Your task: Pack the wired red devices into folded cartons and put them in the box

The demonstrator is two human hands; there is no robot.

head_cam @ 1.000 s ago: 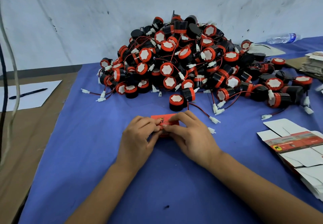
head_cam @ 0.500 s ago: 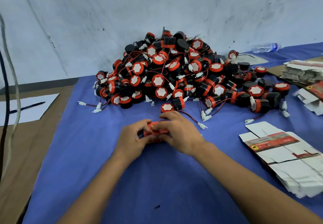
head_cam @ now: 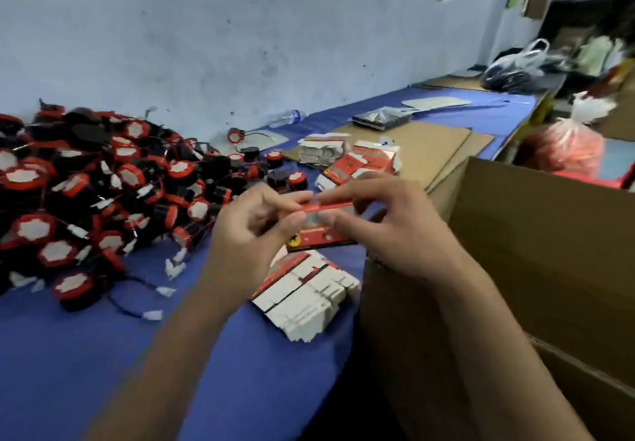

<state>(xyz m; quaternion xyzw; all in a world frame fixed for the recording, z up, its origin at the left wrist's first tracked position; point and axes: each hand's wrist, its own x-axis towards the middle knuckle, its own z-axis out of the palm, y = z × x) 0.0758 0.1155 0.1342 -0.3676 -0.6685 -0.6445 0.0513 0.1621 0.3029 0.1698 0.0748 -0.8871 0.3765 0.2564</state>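
A small red carton (head_cam: pixel 318 229) is held in the air between both hands, above the blue table. My left hand (head_cam: pixel 254 231) pinches its left end with thumb and fingers. My right hand (head_cam: pixel 388 227) grips its right end. A large heap of red and black wired devices (head_cam: pixel 103 196) covers the table at the left. A stack of flat unfolded cartons (head_cam: pixel 305 296) lies just below the held carton. The big brown cardboard box (head_cam: pixel 536 262) stands at the right, its wall close to my right hand; its inside is hidden.
More flat cartons (head_cam: pixel 347 158) lie stacked further back on brown cardboard sheets (head_cam: pixel 429 145). A plastic water bottle (head_cam: pixel 287 118) lies by the wall. Plastic bags (head_cam: pixel 515 66) and a red bag (head_cam: pixel 567 145) sit at the far right.
Both hands lifted the red carton off the table and carried it to the right. The view swung right, bringing the cardboard box into sight.
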